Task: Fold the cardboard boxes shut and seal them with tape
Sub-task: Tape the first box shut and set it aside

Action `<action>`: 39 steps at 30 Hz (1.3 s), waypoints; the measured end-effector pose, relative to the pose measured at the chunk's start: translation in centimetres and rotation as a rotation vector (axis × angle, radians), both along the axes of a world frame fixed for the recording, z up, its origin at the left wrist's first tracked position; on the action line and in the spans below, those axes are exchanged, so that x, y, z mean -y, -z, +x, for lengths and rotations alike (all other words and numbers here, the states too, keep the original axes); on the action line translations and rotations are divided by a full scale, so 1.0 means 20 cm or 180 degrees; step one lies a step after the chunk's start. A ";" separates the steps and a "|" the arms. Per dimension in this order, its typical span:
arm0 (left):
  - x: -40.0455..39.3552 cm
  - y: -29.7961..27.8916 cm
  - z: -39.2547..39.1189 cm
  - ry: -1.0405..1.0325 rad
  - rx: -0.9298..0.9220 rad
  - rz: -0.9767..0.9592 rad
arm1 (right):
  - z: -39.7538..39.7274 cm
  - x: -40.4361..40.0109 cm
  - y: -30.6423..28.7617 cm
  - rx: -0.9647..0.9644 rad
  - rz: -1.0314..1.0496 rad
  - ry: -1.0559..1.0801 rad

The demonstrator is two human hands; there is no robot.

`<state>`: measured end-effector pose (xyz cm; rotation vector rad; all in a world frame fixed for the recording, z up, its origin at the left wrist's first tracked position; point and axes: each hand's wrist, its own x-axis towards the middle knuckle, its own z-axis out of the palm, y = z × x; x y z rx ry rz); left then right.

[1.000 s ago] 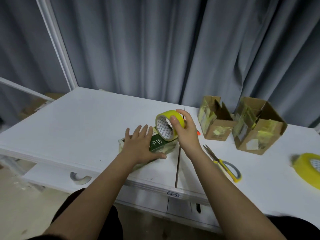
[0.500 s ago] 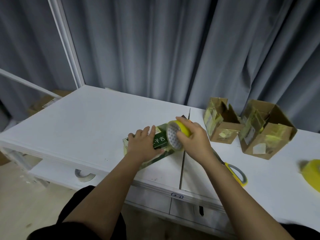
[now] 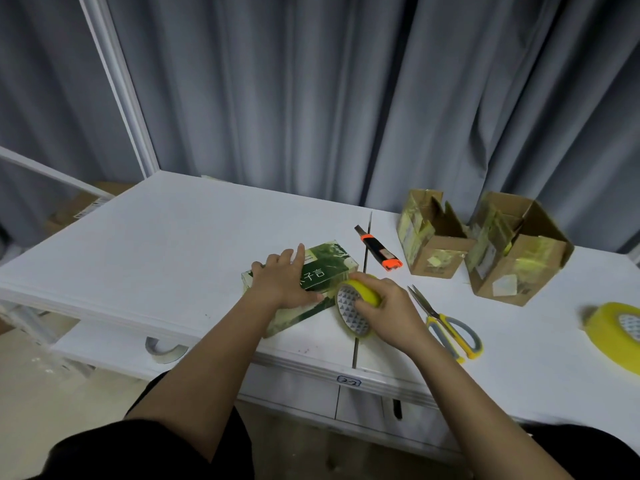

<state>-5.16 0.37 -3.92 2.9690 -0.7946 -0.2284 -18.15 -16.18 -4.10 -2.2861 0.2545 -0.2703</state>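
Observation:
A flat green printed box (image 3: pixel 327 265) lies on the white table (image 3: pixel 173 244) near its front edge. My left hand (image 3: pixel 282 282) presses flat on the box's top, fingers straight. My right hand (image 3: pixel 388 311) grips a yellow tape roll (image 3: pixel 355 308) at the box's near right corner, low against the table. Two brown cardboard boxes stand open at the right, a smaller one (image 3: pixel 433 237) and a larger one (image 3: pixel 512 251), both patched with yellowish tape.
An orange and black utility knife (image 3: pixel 379 252) lies behind the green box. Yellow-handled scissors (image 3: pixel 446 323) lie right of my right hand. A second yellow tape roll (image 3: pixel 616 332) sits at the far right. Grey curtains hang behind the table. A lower shelf holds a tape piece (image 3: pixel 166 348).
My right hand has brought the tape roll down from above the green box to its near right corner. The knife has come into sight. My left hand stays on the box.

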 end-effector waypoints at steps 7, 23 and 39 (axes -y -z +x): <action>0.11 -0.05 0.06 0.1285 0.0762 0.0463 | -0.02 0.00 0.04 0.0067 0.0011 0.0019; 0.09 0.04 0.00 0.1562 0.0654 -0.0078 | -0.09 0.00 0.19 0.0423 0.0062 -0.0143; 0.04 0.05 -0.09 0.0497 0.0143 -0.0477 | 0.26 -0.04 -0.05 0.0740 0.0471 -0.0065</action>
